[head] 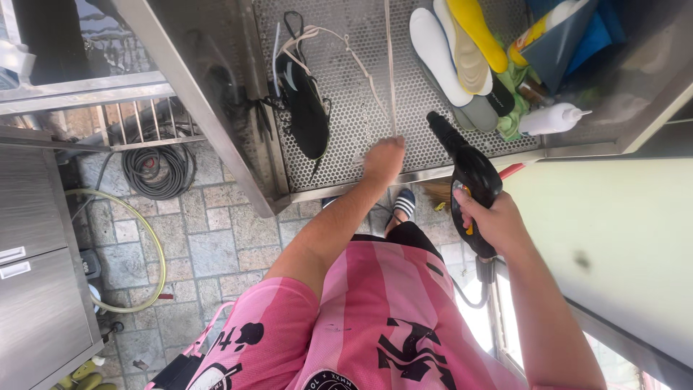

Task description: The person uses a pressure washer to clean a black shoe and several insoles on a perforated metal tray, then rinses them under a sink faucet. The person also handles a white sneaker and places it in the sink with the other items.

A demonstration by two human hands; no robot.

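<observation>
Spray gun (pixel 468 173) in right hand (pixel 497 222), left hand (pixel 382 160) beside

Black spray gun (pixel 469 180), nozzle angled up-left over perforated tray; white lace (pixel 346 54) strung from black shoe (pixel 303 108).

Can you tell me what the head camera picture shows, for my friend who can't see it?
A person in a pink striped shirt holds a black spray gun in the right hand, while the left hand rests on a perforated metal tray. On the tray lie a black shoe, insoles and a white squeeze bottle.
</observation>
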